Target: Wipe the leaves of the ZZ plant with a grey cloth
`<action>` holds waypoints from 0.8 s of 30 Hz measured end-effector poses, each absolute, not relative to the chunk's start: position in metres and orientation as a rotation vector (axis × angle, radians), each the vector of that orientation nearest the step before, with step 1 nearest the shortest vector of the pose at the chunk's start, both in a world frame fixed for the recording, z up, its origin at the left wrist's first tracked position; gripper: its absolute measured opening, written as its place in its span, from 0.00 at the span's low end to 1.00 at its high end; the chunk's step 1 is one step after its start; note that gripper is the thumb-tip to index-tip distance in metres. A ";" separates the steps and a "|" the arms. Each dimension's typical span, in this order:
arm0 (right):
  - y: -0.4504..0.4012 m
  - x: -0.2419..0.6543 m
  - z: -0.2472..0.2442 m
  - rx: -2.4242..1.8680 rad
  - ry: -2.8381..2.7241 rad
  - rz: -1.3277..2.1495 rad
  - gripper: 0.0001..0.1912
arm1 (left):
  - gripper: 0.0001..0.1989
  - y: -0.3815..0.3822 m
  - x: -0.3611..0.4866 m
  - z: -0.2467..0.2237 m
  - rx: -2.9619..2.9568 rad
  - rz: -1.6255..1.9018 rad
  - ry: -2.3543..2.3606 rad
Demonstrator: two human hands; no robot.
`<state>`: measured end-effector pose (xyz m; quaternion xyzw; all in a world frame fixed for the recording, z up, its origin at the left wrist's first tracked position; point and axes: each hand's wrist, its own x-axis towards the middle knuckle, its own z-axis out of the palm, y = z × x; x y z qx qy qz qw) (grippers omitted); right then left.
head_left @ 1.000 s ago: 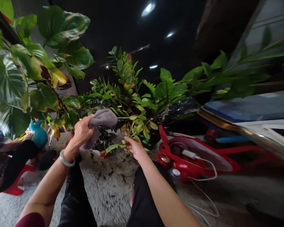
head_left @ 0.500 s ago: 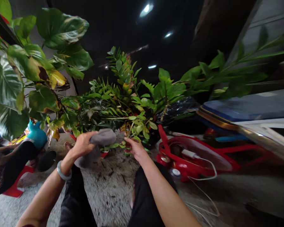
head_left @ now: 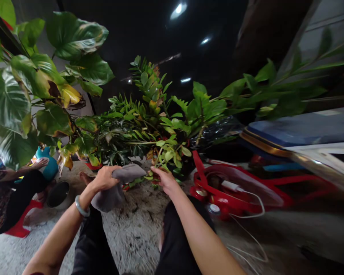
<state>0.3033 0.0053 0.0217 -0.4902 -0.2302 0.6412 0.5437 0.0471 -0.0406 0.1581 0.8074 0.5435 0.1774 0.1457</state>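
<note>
My left hand (head_left: 105, 178), with a pale bangle (head_left: 81, 206) on its wrist, is closed round a grey cloth (head_left: 108, 199). One end of the cloth points right, toward the other hand, and the rest hangs below the fingers. My right hand (head_left: 165, 181) pinches a leafy plant stem (head_left: 158, 157) at the lower edge of the foliage. Light green leaves (head_left: 169, 155) stand just above these fingers, and small leaves show beside the fingertips. Exactly where the stem is gripped is partly hidden by the fingers.
Large-leaved foliage (head_left: 50, 78) hangs at the left. A person (head_left: 17, 191) sits there on a red stool (head_left: 24, 219), near a dark pot (head_left: 59, 194). To the right stand a red basket (head_left: 226, 208) with a white cable (head_left: 253, 216), and a blue-topped stack (head_left: 306, 130).
My left hand and the cloth have moved right, bringing the cloth's end close to my right fingertips. My right hand has stayed nearly in place. The seated person's hand now shows on the blue-green object.
</note>
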 end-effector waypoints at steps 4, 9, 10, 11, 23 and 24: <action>0.007 0.305 0.022 -1.132 -0.539 1.518 0.12 | 0.26 -0.026 0.051 0.203 2.247 0.919 1.654; 0.010 0.294 0.024 -1.164 -0.564 1.464 0.12 | 0.29 0.002 0.060 0.187 2.206 1.028 1.809; 0.010 0.293 0.024 -1.165 -0.566 1.464 0.11 | 0.29 0.000 0.060 0.174 2.220 0.928 1.805; 0.010 0.292 0.023 -1.166 -0.560 1.471 0.11 | 0.28 -0.005 0.059 0.161 2.238 0.821 1.771; 0.010 0.296 0.024 -1.126 -0.535 1.534 0.10 | 0.28 -0.002 0.075 0.202 2.311 1.100 1.665; 0.011 0.293 0.026 -1.133 -0.532 1.527 0.10 | 0.29 0.005 0.078 0.201 2.301 1.098 1.721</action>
